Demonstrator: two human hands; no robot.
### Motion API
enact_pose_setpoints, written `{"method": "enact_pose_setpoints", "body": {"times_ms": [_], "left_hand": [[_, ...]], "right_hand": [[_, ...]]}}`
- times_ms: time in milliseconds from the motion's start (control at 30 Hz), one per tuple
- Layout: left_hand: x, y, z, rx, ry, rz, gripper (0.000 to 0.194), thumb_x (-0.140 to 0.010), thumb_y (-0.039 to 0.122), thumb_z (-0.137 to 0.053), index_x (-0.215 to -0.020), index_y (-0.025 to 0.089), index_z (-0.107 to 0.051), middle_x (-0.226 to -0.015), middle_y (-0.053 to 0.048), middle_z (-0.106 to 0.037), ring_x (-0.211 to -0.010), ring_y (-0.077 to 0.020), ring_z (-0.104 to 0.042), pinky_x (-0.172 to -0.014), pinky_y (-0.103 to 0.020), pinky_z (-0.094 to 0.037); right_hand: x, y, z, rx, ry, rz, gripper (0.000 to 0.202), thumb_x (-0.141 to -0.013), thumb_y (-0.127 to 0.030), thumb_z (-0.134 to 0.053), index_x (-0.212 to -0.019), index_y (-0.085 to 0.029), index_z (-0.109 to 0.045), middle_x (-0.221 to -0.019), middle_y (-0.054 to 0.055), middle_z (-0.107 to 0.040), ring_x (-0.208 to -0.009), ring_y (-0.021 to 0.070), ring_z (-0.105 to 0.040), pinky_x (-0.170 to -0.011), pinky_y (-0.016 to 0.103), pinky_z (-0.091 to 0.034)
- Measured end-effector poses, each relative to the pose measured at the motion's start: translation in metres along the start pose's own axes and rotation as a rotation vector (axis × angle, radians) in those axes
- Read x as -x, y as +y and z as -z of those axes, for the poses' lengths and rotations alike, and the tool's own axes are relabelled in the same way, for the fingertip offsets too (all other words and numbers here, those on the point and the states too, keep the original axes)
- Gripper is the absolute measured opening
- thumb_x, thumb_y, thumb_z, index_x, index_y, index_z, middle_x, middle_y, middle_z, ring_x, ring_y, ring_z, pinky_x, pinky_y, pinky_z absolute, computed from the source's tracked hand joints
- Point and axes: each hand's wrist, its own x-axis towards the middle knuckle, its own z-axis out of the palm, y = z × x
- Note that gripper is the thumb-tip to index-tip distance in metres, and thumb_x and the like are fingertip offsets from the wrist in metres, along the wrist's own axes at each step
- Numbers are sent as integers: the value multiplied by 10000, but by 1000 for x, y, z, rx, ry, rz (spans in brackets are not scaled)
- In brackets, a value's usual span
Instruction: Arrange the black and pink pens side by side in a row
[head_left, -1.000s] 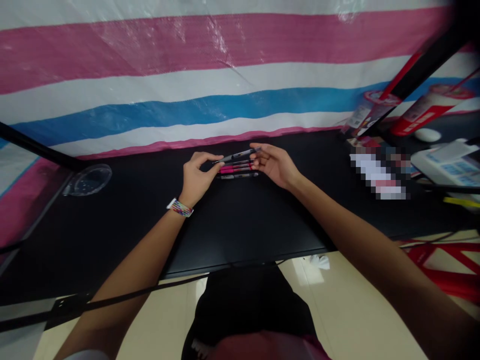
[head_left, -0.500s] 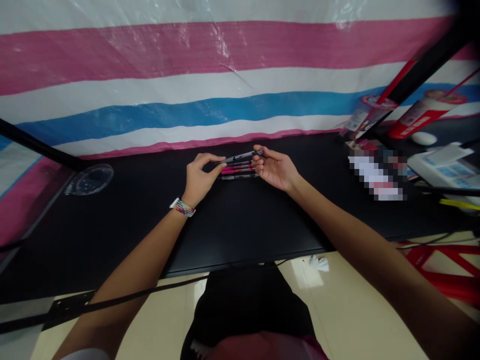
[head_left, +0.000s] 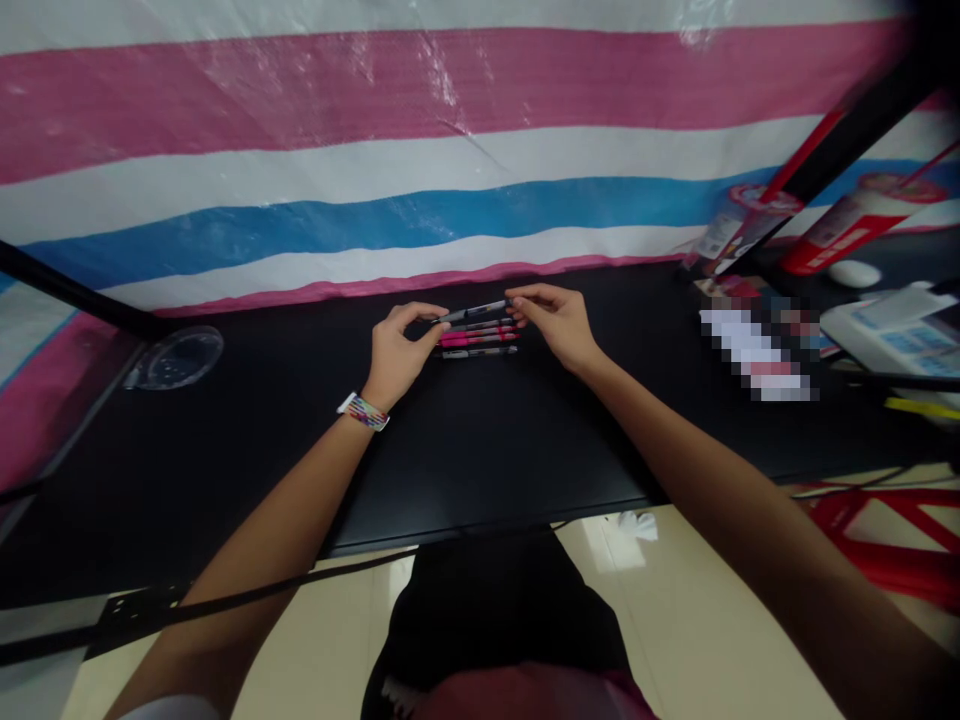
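Observation:
A grey pen [head_left: 480, 310] is held level by its two ends above the black table [head_left: 480, 440]. Its left end is pinched between the thumb and fingers of my left hand [head_left: 401, 350]. The fingertips of my right hand [head_left: 555, 318] close on its right end. Just below it, several pens lie side by side on the table, among them a pink pen [head_left: 469, 340] and a clear-barrelled pen [head_left: 480, 352] nearest me.
A clear plastic lid [head_left: 180, 358] lies at the left. On the right are a cup with a red straw [head_left: 742, 230], a red and white cup [head_left: 855, 225], a white rounded object [head_left: 855, 274] and papers. Striped sheeting [head_left: 450, 215] hangs behind.
The fingers of my right hand have drawn together at the pen's right end, and the right ends of the lying pens now show. My left hand has barely moved.

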Motion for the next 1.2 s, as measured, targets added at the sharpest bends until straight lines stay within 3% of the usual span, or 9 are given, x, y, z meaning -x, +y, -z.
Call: {"method": "enact_pose_setpoints", "body": {"times_ms": [133, 300, 433, 633, 800, 1033, 1200], "left_hand": [[-3, -5, -2, 2, -39, 48, 151, -965, 267, -830, -1098, 313, -886, -1083, -39, -878, -1002, -255, -775, -976, -474, -606], [-8, -16, -4, -38, -42, 20, 178, -936, 247, -839, -1083, 332, -893, -1081, -41, -882, -1015, -275, -768, -983, -501, -602], [-11, -30, -5, -68, -80, 22, 252, -968, 204, -770, -1128, 352, -897, -1140, -37, -889, -1073, -284, -781, -1035, -528, -598], [-11, -42, -5, -127, -120, 34, 296, -960, 176, -762, -1134, 367, -905, -1149, -32, -895, -1087, -306, -801, -1066, -572, -592], [-10, -44, -6, -113, -127, 32, 235, -984, 215, -754, -1095, 352, -910, -1103, -38, -897, -1051, -311, -816, -1061, -567, -603], [-9, -46, -8, -105, -117, 12, 257, -987, 203, -707, -1051, 354, -905, -1051, -29, -891, -1016, -287, -798, -1063, -550, -603], [-7, -38, -7, -29, -89, 71, 248, -1066, 295, -670, -1227, 298, -858, -1280, -73, -859, -1210, -279, -787, -1161, -528, -582]], "right_hand": [[-3, 4, -1, 88, 31, 35, 186, -920, -386, -851, -1042, -254, -897, -962, 62, -854, -937, 253, -788, -976, 480, -641], [-3, 8, 2, 292, 23, 129, 161, -950, -341, -792, -1048, -292, -909, -1112, 56, -884, -1018, 285, -798, -1042, 523, -619], [-6, 17, 8, 470, 29, 199, 174, -937, -290, -782, -1038, -323, -921, -1106, 45, -887, -1040, 308, -773, -1077, 548, -596], [-10, 30, 14, 594, -64, 212, 342, -953, -172, -646, -1071, -317, -932, -1141, 50, -889, -1101, 334, -787, -1128, 574, -572], [-9, 31, 14, 652, -91, 218, 479, -902, -77, -562, -1087, -313, -935, -1153, 24, -891, -1139, 319, -792, -1163, 558, -571], [-8, 31, 14, 645, -108, 235, 476, -882, -70, -562, -1062, -306, -934, -1157, 19, -892, -1171, 325, -798, -1183, 577, -575], [-5, 29, 8, 546, 25, 208, 424, -960, -163, -560, -1184, -267, -905, -1289, 53, -870, -1252, 308, -789, -1227, 548, -549]]}}
